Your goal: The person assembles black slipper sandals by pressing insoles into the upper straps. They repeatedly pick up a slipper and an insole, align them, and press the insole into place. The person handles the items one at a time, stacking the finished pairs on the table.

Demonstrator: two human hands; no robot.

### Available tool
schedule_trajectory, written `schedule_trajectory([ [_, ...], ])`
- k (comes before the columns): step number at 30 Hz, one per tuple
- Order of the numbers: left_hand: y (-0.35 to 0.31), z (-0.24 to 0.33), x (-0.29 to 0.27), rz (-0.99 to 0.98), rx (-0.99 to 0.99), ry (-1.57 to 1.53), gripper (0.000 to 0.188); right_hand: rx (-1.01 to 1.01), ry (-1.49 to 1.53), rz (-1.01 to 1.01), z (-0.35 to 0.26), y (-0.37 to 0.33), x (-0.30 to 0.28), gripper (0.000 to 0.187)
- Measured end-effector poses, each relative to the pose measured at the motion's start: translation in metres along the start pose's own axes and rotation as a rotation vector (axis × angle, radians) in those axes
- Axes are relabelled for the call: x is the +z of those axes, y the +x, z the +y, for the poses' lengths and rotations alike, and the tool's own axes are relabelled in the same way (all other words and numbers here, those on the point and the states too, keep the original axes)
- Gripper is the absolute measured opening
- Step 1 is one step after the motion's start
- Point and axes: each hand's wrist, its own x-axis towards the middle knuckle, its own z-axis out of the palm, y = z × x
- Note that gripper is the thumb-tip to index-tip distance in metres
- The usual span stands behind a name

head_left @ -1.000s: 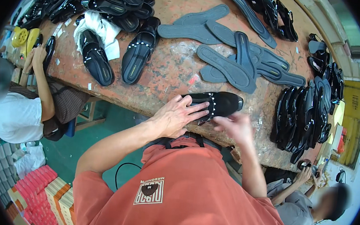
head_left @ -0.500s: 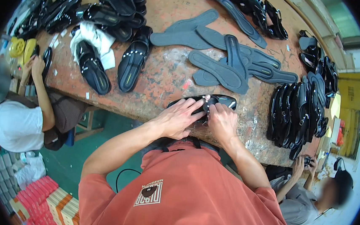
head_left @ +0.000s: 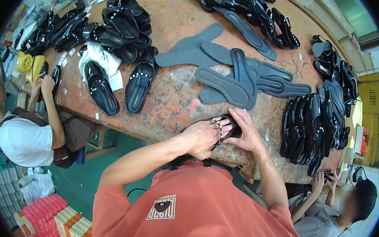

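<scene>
A black shiny sandal with a studded strap lies at the table's near edge, right in front of me. My left hand grips it from the left, its fingers tucked inside the shoe beneath the strap. Around the shoe's right end curves my right hand, thumb on the near side and fingers on the far side. Both hands partly hide the sandal. Just beyond them lies a loose pile of grey insoles. Two black studded shoes rest farther left, one against a white cloth.
Black shoes crowd the table in a left heap, a far heap and an upright row at right. One person works at the left and another at the lower right, near the table edge.
My left fingers have slid into the shoe under the strap. The right hand has gone from pinching at the strap to cupping the shoe's right end. The view has shifted slightly.
</scene>
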Motion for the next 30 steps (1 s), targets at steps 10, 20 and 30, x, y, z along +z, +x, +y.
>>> schedule_trajectory([
  [10,-0.040,0.016,-0.017,0.213,-0.113,0.174,0.084,0.062,0.033,0.051,-0.003,-0.003,0.002,0.129],
  [20,-0.008,0.032,-0.113,0.524,-0.115,-0.502,0.079,0.101,-0.574,-0.399,-0.085,0.009,-0.069,0.034],
  [30,-0.026,0.040,-0.114,0.592,-0.136,-0.414,0.063,0.094,-0.536,-0.970,-0.090,0.032,-0.075,0.054],
])
